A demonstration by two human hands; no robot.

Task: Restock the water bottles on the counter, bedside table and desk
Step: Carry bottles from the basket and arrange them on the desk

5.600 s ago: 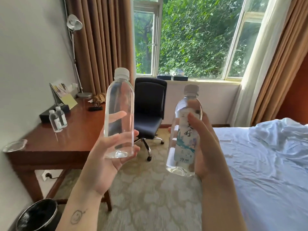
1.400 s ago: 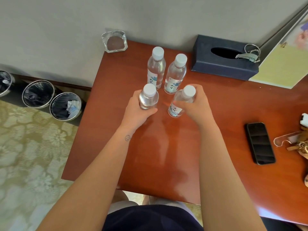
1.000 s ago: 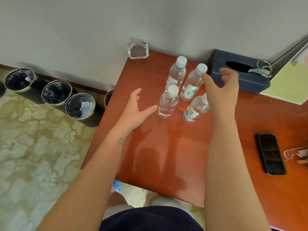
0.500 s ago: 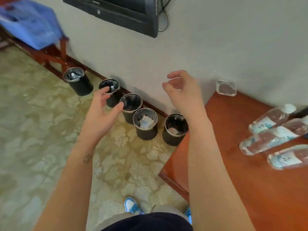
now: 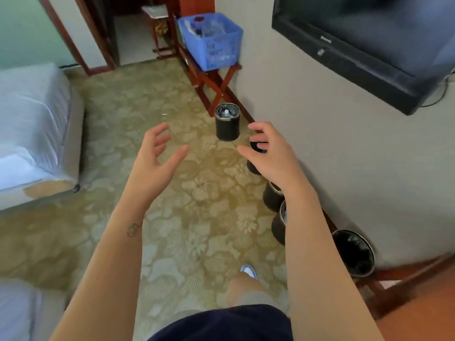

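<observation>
Both my hands are raised in front of me over the carpet and hold nothing. My left hand (image 5: 154, 163) has its fingers spread and relaxed. My right hand (image 5: 268, 153) hangs with loosely curved fingers. A blue plastic crate (image 5: 211, 43) with clear bottles inside stands on a wooden folding rack (image 5: 214, 82) by the wall ahead. Only a corner of the wooden desk (image 5: 423, 313) shows at the bottom right; the bottles set on it are out of view.
Several black waste bins line the wall, one (image 5: 227, 121) ahead and one (image 5: 354, 252) by the desk. A wall TV (image 5: 364, 38) hangs at the upper right. A bed (image 5: 32, 129) is on the left. Patterned carpet (image 5: 197, 205) runs toward a doorway.
My hands let go of the two bottles beside the other two on the desk. My view then swung left, away from the desk, toward the crate and doorway.
</observation>
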